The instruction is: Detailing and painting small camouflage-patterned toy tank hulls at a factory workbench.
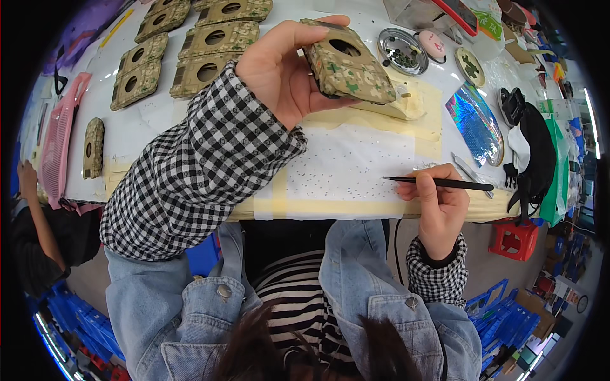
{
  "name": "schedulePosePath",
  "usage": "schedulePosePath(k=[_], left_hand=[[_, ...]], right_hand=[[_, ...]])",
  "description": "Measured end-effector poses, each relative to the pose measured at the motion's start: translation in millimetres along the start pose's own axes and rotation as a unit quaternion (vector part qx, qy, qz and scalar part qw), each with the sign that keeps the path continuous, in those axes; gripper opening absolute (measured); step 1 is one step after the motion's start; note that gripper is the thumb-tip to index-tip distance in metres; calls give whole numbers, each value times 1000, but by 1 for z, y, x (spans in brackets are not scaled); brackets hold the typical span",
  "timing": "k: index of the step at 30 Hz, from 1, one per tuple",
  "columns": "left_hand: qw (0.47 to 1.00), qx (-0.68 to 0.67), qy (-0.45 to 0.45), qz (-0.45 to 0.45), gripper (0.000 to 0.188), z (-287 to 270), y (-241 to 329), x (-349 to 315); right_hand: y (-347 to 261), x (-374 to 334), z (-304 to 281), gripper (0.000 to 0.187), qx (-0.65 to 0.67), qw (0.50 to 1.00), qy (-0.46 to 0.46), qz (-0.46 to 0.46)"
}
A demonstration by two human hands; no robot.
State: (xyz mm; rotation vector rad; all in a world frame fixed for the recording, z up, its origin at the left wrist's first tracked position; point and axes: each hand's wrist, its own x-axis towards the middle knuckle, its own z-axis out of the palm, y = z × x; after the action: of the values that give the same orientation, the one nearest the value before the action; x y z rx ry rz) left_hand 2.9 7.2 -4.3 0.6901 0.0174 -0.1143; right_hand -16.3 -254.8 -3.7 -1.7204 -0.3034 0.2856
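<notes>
Raised over the far part of the table, my left hand (274, 77) is closed round a camouflage-patterned case (365, 73) with an oval hole, tilted with one end toward the right. At the table's near edge my right hand (442, 206) pinches slim black tweezers (459, 184), their fine tip pointing left. The tip is just above a white sheet (343, 149) scattered with many tiny dark and shiny bits. Case and tweezers are well apart. Behind the case lies a pale yellow block (406, 109), partly covered by it.
More camouflage cases (213, 38) lie in rows at far left, with a single one (93, 149) nearer. A round metal tin (403, 52) holds small dark pieces. To the right are an iridescent pouch (475, 120) and a black bag (537, 152). Another person's arm (41, 222) shows at left.
</notes>
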Motion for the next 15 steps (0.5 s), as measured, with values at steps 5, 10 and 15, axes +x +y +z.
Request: schedulePosePath(k=[5,10,15], left_hand=[[1000,-3,2,-3,37,1,1,-1],[1000,1,2,0,37,1,1,-1],[1000,3,5,3,37,2,1,-1]], right_hand=[[1,1,3,14,1,1000,5,-2],[1,1,4,16,-28,1000,1,-13],[1,1,-2,12,1,1000,-24,0]])
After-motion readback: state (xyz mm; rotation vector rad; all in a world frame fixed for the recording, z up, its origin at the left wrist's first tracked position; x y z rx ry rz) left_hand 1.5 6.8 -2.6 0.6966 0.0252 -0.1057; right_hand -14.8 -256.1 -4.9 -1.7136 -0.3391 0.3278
